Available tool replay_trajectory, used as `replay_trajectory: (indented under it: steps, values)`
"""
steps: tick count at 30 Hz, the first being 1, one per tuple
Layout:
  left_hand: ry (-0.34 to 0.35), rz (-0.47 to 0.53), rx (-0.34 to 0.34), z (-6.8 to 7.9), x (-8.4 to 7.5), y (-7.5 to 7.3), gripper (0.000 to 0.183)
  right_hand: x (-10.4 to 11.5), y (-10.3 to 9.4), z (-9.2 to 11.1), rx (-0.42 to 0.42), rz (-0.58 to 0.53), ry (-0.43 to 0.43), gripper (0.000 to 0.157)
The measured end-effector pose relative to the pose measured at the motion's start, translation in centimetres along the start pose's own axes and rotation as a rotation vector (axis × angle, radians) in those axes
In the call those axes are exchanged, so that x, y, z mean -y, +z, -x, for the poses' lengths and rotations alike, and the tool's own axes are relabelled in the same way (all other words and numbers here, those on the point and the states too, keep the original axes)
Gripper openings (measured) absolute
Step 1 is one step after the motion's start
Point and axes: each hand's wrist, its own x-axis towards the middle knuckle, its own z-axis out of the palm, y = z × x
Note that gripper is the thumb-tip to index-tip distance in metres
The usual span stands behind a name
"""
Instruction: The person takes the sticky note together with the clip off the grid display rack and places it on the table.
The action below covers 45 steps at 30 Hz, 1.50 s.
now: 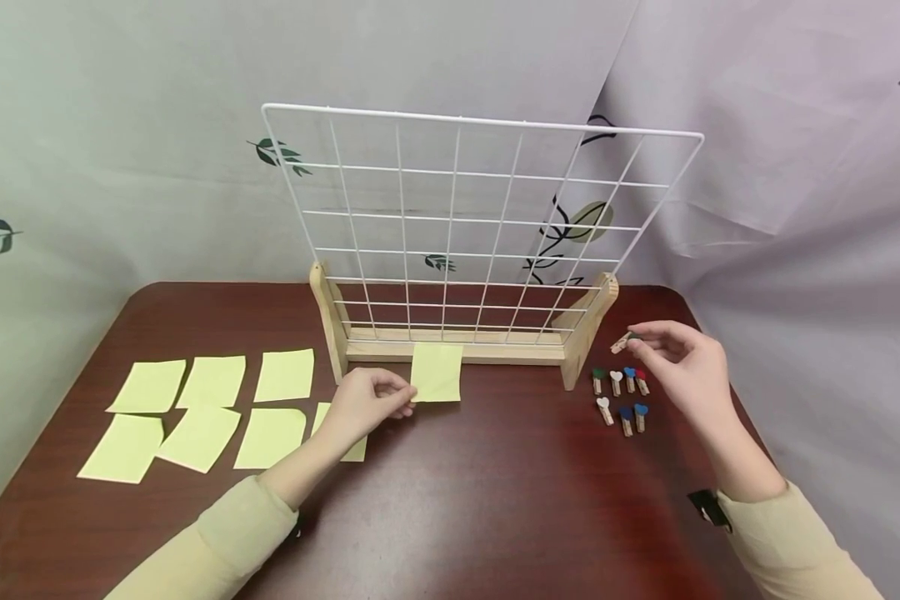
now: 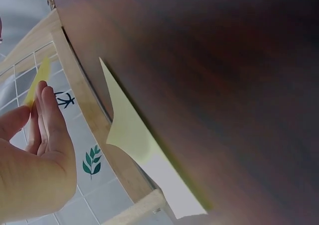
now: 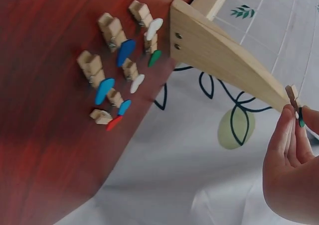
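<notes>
My left hand [image 1: 369, 400] pinches a yellow sticky note [image 1: 437, 372] by its lower left corner, in front of the bottom of the white wire grid [image 1: 480, 198]. The left wrist view shows the same note [image 2: 39, 83] edge-on between thumb and fingers. At the right, my right hand [image 1: 686, 367] holds a small wooden clothespin [image 3: 293, 95] with a green decoration between thumb and fingertips, above the table. Below that hand lie several clothespins [image 1: 616, 382] with heart-shaped tops in white, blue, green and red.
Several yellow notes [image 1: 212, 382] lie in two rows on the left of the dark red table [image 1: 480, 500]; my left forearm partly covers one. The grid stands in a wooden base [image 1: 588, 325] near the back edge. A pale patterned cloth [image 1: 157, 167] hangs behind.
</notes>
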Motion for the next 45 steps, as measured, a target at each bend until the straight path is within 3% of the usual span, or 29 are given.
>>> replay_trajectory:
  steps: [15,23,36,45]
  values:
    - [-0.019,-0.038,0.052,0.7,1.0,-1.0,0.015,-2.5,-1.0,1.4,0.025,0.054,0.061,0.023]
    - [0.018,-0.077,0.068,1.2,1.2,-1.4,0.016,-3.9,-1.9,2.2,0.051,0.069,0.105,0.02]
    - [-0.002,-0.189,0.07,1.8,1.7,-1.7,0.015,-5.9,-2.7,3.0,0.092,0.103,0.147,0.028]
    - [0.053,-0.374,0.038,2.2,1.7,-1.8,0.015,-7.5,-3.3,3.1,0.129,0.108,0.158,0.029]
